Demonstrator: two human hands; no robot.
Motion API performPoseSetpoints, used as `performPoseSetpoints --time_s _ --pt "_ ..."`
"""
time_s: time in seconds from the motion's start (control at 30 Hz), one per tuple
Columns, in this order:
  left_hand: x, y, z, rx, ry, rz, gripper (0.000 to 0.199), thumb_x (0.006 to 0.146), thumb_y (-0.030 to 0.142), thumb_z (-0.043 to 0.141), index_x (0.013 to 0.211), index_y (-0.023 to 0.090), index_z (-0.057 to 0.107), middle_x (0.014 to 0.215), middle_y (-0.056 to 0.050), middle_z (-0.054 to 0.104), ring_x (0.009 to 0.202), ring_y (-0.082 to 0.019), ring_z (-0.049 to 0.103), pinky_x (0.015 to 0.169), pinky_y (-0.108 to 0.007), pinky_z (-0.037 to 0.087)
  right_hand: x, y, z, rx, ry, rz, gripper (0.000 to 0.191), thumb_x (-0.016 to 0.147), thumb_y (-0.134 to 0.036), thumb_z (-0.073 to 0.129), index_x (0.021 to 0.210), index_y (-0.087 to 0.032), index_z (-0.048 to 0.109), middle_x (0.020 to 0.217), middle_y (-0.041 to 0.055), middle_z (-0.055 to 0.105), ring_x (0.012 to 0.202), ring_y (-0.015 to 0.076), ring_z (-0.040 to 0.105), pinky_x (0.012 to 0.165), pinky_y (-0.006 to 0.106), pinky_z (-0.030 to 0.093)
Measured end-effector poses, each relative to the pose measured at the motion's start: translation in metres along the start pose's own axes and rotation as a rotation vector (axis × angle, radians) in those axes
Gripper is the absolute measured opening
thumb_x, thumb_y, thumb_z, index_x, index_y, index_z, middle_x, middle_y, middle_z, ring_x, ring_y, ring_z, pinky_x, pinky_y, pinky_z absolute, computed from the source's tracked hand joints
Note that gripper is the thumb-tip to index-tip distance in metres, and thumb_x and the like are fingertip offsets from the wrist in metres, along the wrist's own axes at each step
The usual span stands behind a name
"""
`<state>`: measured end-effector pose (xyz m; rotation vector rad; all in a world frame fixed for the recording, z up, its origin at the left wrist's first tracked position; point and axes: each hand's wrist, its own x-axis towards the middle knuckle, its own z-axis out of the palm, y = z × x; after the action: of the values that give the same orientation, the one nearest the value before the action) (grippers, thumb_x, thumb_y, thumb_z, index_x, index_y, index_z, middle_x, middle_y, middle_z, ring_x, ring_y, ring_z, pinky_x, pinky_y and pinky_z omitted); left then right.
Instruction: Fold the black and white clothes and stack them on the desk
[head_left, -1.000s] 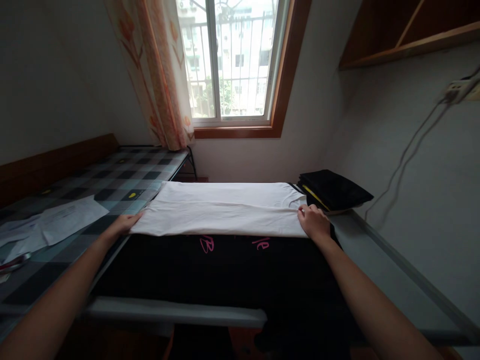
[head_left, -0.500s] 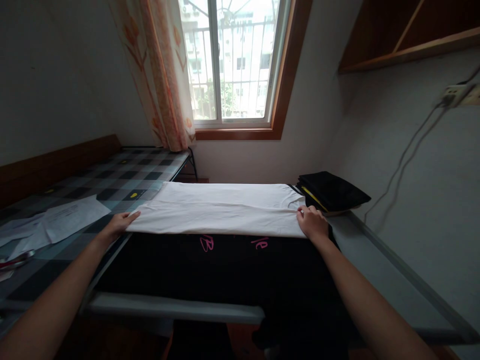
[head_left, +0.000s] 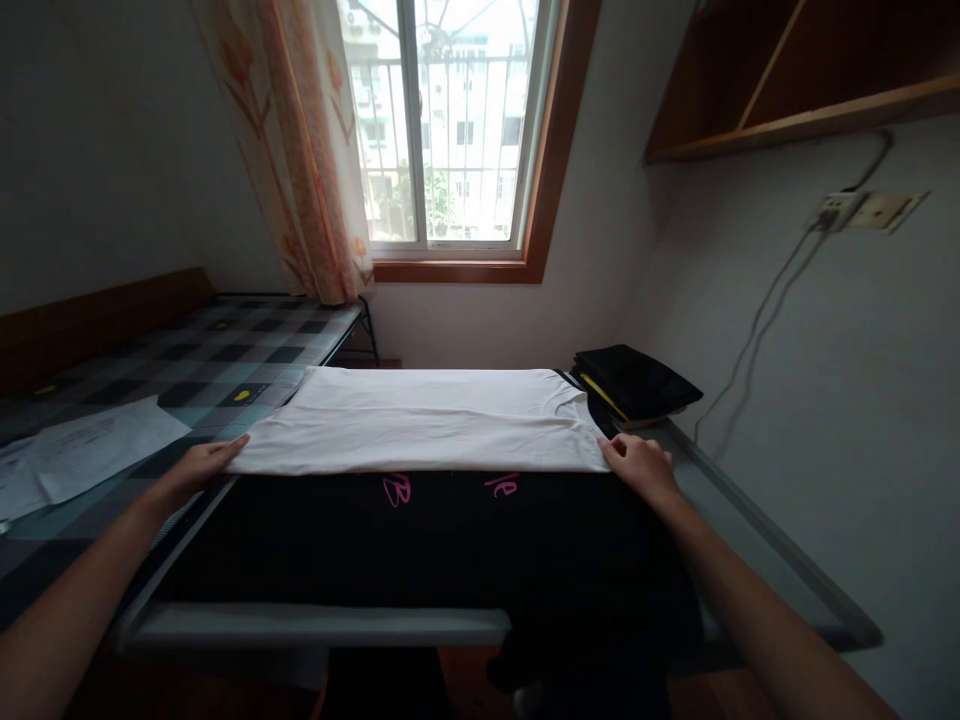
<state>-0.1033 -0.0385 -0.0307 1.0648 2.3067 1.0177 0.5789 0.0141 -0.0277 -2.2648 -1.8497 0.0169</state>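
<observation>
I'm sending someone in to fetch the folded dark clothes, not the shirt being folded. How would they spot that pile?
Start at the window and drop to the table below it. At the table's far right corner, beside the wall with the hanging cable, lies the folded black pile. Unlike the white shirt next to it, it is black, compact, with a thin yellow stripe.

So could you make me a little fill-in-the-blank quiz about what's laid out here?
1. Both hands, left hand and right hand, touch the ends of a folded ____ garment.
2. Under it lies a black cloth with ____ lettering.
3. The folded black pile lies by the person's ____ hand.

Missing words: white; pink; right
</observation>
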Motion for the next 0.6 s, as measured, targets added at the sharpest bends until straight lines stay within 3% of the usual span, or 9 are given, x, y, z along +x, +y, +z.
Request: performPoseSetpoints --time_s 0.17,0.3,0.37,0.43,0.47,0.6 --pt "-0.007 -0.003 -0.009 -0.026 -0.042 0.114 0.05 0.058 0.06 0.067 0.078 0.015 0.062 0.056 0.0 0.055 0.051 -0.016 0.051 0.047 -0.028 0.042 -0.003 0.004 0.005 0.018 0.043 -0.033 0.04 0.092 -0.047 0.039 0.086 -0.02 0.067 0.095 0.0117 0.07 0.097 0.0314 0.059 0.081 0.042 0.04" --pt "-0.01 0.005 -0.013 0.152 0.127 0.302 0.051 0.058 0.053 0.07 0.091 0.016 0.059 0.082 -0.006 0.063 0.078 -0.024 0.062 0.067 -0.035 0.053 0.0 0.016 0.008 0.023 0.146 0.034 0.042 0.09 -0.048 0.04 0.096 -0.019 0.069 0.106 0.0167 0.067 0.098 0.0328 0.059 0.079 0.041 0.043" --pt "-0.013 0.013 -0.009 0.304 0.238 0.448 0.055 0.063 0.052 0.069 0.104 0.016 0.059 0.098 -0.01 0.061 0.096 -0.03 0.06 0.082 -0.043 0.052 0.004 0.025 0.008 0.024 0.158 0.116 0.044 0.088 -0.052 0.041 0.096 -0.019 0.07 0.108 0.0183 0.066 0.098 0.0357 0.06 0.078 0.044 0.044" --pt "-0.02 0.025 0.002 0.416 0.246 0.627 0.051 0.071 0.053 0.064 0.107 0.017 0.061 0.106 -0.012 0.059 0.106 -0.034 0.056 0.094 -0.049 0.046 0.009 0.033 0.006 0.071 0.091 0.177 0.047 0.084 -0.058 0.044 0.09 -0.02 0.071 0.101 0.0179 0.069 0.094 0.0377 0.062 0.076 0.046 0.045" --pt "-0.025 0.031 0.01 0.433 0.186 0.729 0.048 0.074 0.053 0.062 0.106 0.017 0.062 0.107 -0.012 0.058 0.107 -0.033 0.055 0.096 -0.049 0.044 0.012 0.036 0.006 0.116 0.051 0.183 0.048 0.081 -0.06 0.047 0.086 -0.02 0.071 0.096 0.0171 0.07 0.091 0.0373 0.063 0.074 0.046 0.045" --pt "-0.052 0.057 0.049 0.397 -0.291 1.152 0.038 0.081 0.051 0.062 0.105 0.021 0.065 0.11 -0.009 0.061 0.104 -0.024 0.059 0.094 -0.036 0.046 0.017 0.039 0.007 0.347 0.001 0.082 0.043 0.074 -0.058 0.053 0.082 -0.019 0.07 0.083 0.0123 0.071 0.081 0.0287 0.066 0.071 0.037 0.048"
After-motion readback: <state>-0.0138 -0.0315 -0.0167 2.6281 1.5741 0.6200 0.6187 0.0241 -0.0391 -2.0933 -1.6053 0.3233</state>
